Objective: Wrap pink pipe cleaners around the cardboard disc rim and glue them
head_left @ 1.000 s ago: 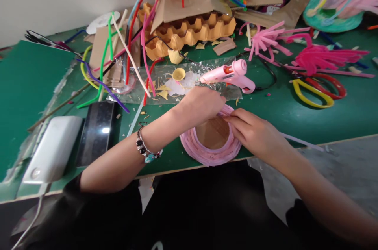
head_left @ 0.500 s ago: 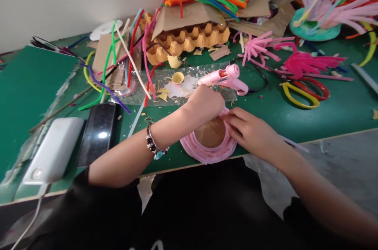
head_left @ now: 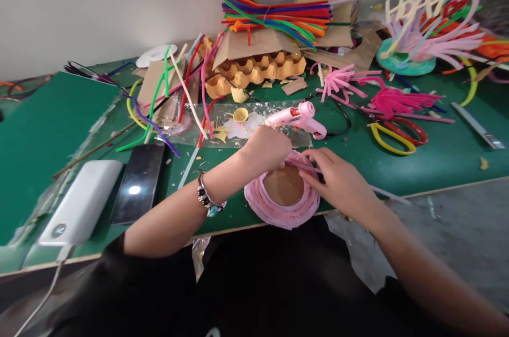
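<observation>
A round pink ring (head_left: 274, 211) with a brown cardboard centre (head_left: 284, 186) lies at the table's front edge. My left hand (head_left: 270, 146) is closed over its far left rim, fingertips mostly hidden behind the fist. On the ring's right side, my right hand (head_left: 334, 178) pinches a thin pale pink strip between thumb and fingers; the strip runs along the top of the ring toward my left hand. Just beyond my left hand, a pink glue gun (head_left: 300, 118) rests on a clear plastic sheet. A pale pink strip (head_left: 389, 195) sticks out past my right wrist.
A white power bank (head_left: 81, 201) and black phone (head_left: 139, 183) lie left. Behind are an egg carton (head_left: 258, 69) and bundled pipe cleaners (head_left: 274, 10). Yellow-and-red scissors (head_left: 393, 139), pink pipe-cleaner flowers (head_left: 401, 99) and a cutter knife (head_left: 477, 124) lie right.
My right hand's thumb and fingers have parted slightly, and a pink strip now shows between them. My left hand has shifted a little off the ring. The camera view has tilted up.
</observation>
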Demonstrator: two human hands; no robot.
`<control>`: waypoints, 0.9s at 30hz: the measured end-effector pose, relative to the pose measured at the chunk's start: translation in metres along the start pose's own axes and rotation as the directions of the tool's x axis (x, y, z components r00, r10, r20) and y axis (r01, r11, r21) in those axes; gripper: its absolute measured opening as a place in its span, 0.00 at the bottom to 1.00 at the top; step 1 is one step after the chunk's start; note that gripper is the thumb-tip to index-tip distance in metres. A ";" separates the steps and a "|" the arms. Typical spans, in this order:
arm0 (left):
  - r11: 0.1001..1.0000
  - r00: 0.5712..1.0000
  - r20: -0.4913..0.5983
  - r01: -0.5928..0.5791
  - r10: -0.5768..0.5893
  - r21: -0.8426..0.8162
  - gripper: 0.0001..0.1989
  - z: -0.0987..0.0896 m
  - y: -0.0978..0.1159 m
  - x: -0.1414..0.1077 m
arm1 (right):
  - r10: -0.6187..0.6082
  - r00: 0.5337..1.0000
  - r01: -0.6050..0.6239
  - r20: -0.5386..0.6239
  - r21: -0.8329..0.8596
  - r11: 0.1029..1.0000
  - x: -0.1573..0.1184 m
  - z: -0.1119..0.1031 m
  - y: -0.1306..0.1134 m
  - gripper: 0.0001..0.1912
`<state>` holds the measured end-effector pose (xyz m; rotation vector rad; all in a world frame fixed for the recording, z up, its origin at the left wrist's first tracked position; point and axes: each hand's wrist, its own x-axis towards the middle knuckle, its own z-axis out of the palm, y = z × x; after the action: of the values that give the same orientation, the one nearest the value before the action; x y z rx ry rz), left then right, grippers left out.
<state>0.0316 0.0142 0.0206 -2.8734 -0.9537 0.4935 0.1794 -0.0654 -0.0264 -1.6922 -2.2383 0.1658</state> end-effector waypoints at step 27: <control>0.933 0.955 0.094 0.297 -0.283 -0.205 0.20 0.009 -0.004 -0.029 | 0.064 0.994 -0.037 -0.086 0.280 0.959 0.012 0.012 -0.011 0.13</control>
<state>0.0042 0.0000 0.0207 -2.8364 -1.5011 0.4808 0.1621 -0.0560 -0.0323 -1.5720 -1.9970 0.3864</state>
